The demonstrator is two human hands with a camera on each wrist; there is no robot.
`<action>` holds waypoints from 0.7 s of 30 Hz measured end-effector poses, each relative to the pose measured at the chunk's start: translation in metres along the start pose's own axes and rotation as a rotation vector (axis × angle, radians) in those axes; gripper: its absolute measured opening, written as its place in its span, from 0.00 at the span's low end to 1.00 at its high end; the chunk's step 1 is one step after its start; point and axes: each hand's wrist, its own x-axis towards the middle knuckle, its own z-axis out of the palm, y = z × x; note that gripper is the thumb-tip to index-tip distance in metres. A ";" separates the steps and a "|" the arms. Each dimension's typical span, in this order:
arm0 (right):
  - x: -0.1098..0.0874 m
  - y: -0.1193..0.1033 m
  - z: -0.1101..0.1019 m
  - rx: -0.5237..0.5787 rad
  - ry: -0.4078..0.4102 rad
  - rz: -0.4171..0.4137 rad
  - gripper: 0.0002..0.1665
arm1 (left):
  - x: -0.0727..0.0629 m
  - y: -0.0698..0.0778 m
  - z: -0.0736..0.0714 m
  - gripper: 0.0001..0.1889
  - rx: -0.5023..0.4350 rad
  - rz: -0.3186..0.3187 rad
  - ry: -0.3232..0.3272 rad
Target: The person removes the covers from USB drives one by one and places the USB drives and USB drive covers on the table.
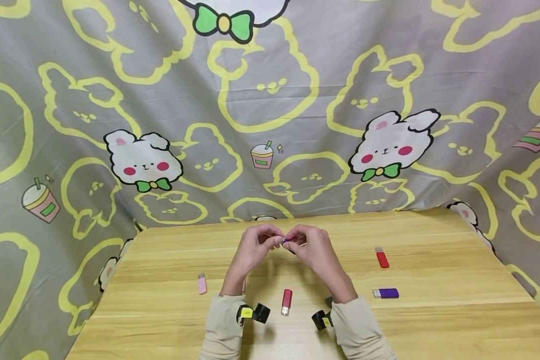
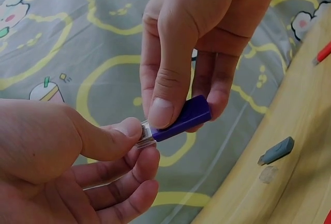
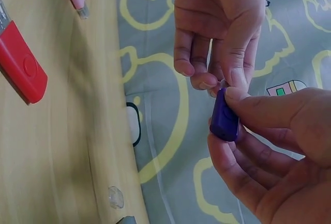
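Both hands are raised near the far side of the table, meeting at a purple USB stick (image 2: 187,119). My right hand (image 1: 312,245) pinches its purple body between thumb and fingers. With thumb and forefinger, my left hand (image 1: 255,246) pinches the clear cap (image 2: 147,141) at the metal plug end. In the right wrist view the purple body (image 3: 223,116) stands nearly upright between the right fingertips, while the left fingers cover most of the cap.
On the wooden table (image 1: 162,320) lie a pink USB stick (image 1: 202,284), a red one (image 1: 286,300) between the forearms, another red one (image 1: 382,258) and a second purple one (image 1: 387,293). A grey-blue stick (image 2: 277,150) lies beside a loose clear cap (image 2: 268,174). Patterned cloth (image 1: 274,110) hangs behind.
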 end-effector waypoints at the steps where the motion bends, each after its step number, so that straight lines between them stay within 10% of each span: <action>1: 0.000 0.000 0.000 0.002 -0.005 0.004 0.07 | 0.000 0.000 0.000 0.03 -0.003 -0.002 -0.001; 15: -0.002 -0.005 -0.004 0.009 -0.035 0.050 0.06 | -0.001 0.002 -0.002 0.03 -0.069 -0.045 0.011; 21: -0.001 0.004 -0.017 -0.023 -0.041 0.106 0.06 | -0.007 0.001 -0.025 0.03 -0.080 -0.072 0.191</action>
